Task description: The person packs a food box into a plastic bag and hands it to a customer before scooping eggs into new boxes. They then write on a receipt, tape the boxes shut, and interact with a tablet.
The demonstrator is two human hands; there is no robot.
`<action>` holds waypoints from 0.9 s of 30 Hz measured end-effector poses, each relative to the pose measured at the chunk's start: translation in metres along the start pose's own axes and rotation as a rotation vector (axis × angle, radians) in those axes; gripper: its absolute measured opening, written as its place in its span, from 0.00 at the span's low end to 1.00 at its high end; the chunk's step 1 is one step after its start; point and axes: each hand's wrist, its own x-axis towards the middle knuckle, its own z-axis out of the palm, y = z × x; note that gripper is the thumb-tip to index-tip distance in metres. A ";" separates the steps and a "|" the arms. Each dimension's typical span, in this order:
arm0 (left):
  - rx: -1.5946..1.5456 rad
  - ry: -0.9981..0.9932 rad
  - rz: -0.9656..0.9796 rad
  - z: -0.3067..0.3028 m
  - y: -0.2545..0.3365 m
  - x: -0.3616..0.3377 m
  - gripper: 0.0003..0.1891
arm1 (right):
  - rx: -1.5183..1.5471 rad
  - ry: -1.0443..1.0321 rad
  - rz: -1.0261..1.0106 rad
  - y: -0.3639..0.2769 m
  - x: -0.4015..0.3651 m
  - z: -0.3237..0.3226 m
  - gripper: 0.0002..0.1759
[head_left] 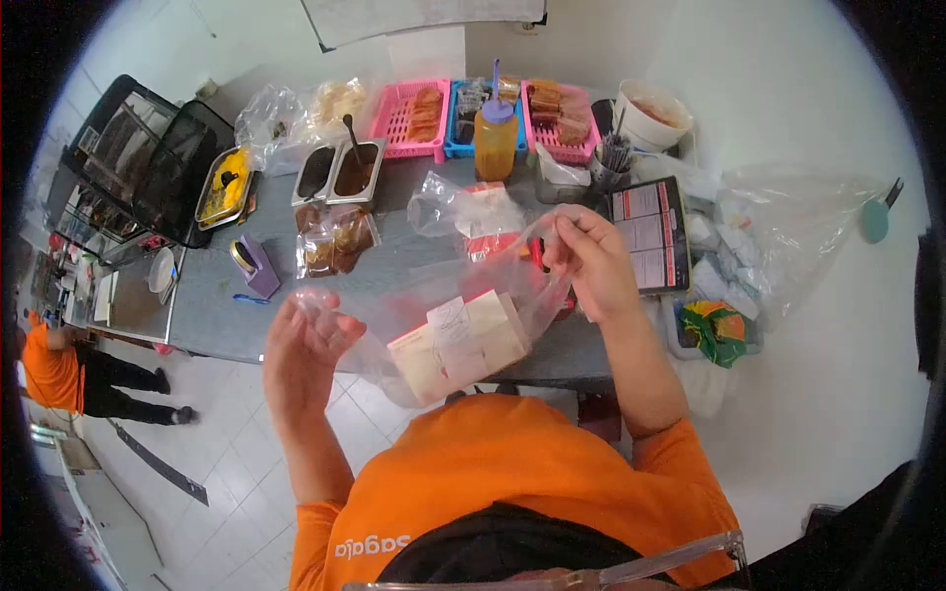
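Note:
A clear plastic bag [384,315] hangs stretched between my two hands over the table's front edge. Inside it lies a cream and red box [498,345], tilted, with a white paper slip [456,333] on its top. My left hand [310,340] has its fingers closed on the bag's left edge. My right hand [596,264] pinches the opposite top corner, raised a little higher. Just beyond the bag, a red and white packet [491,242] in clear plastic lies on the table.
At the back stand pink baskets [394,118], a blue basket [463,133] and a sauce bottle [495,143]. Sauce trays [357,172] and a tape dispenser [258,271] are left. A tablet-like menu board [650,236] is right. A person in orange [54,366] stands far left.

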 end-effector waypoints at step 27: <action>0.854 -0.895 0.367 -0.016 0.010 -0.038 0.28 | -1.118 -0.949 -0.623 0.037 0.071 0.122 0.26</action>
